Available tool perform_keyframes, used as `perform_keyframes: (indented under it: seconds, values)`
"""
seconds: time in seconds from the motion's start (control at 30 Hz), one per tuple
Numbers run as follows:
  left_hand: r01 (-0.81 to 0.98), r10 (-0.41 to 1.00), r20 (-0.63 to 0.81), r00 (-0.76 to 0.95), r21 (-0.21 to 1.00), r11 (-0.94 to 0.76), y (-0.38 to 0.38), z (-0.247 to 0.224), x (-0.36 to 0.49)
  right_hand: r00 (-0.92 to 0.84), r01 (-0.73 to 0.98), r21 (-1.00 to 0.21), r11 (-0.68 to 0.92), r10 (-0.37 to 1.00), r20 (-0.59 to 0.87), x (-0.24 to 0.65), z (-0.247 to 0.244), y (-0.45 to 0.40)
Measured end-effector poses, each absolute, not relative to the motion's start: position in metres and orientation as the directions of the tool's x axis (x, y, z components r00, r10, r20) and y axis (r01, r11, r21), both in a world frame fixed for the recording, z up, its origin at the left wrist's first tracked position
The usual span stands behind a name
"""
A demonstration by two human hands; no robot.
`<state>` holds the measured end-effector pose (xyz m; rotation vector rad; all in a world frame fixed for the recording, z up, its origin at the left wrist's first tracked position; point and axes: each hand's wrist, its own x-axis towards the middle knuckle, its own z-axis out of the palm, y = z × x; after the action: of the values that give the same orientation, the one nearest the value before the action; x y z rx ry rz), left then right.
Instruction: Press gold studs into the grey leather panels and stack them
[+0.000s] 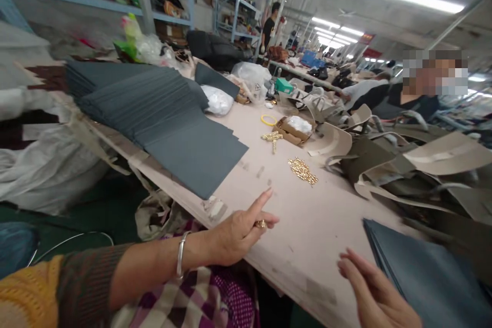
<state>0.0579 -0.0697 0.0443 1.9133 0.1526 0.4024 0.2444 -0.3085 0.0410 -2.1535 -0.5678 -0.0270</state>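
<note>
My left hand (238, 233) hovers over the front edge of the table, its index finger stretched out and the others partly bent. A small gold piece (261, 224) shows at its fingers; I cannot tell whether it is a ring worn there or a loose piece. My right hand (378, 292) is at the lower right with its fingers extended, nothing visible in them, beside a stack of dark blue-grey sheets (426, 271). Ahead on the table lie a pile of small gold metal fittings (303, 170) and a smaller gold cluster (272, 138).
A large fanned stack of dark grey sheets (172, 128) covers the left of the table (303, 236). Behind the fittings are a cardboard box (292, 133), a yellow ring (268, 120) and plastic bags (251, 79). Beige and olive bag parts (384, 164) crowd the right, near another person (407, 100).
</note>
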Motion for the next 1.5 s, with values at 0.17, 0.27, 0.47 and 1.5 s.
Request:
perform_keyframes:
  seconds: [0.17, 0.27, 0.47, 1.5]
  values:
    - [-0.063, 0.301, 0.196, 0.933, 0.914, -0.401, -0.057, 0.05, 0.049, 0.582, 0.675, -0.713, -0.189, 0.731, 0.357, 0.185, 0.049, -0.214]
    - [-0.039, 0.263, 0.186, 0.947, 0.877, -0.479, -0.046, 0.052, 0.04, 0.38, 0.73, -0.683, 0.008, 0.826, 0.416, 0.168, 0.056, -0.182]
    - [-0.024, 0.256, 0.178, 0.95, 0.86, -0.509, -0.024, 0.046, 0.028, 0.292, 0.683, -0.73, 0.033, 0.903, 0.314, 0.159, 0.051, -0.154]
    - [0.078, 0.252, 0.295, 0.922, 0.494, -0.866, 0.017, 0.017, 0.01, 0.525, 0.251, -0.911, -0.327, 0.837, -0.155, 0.151, 0.035, -0.097]
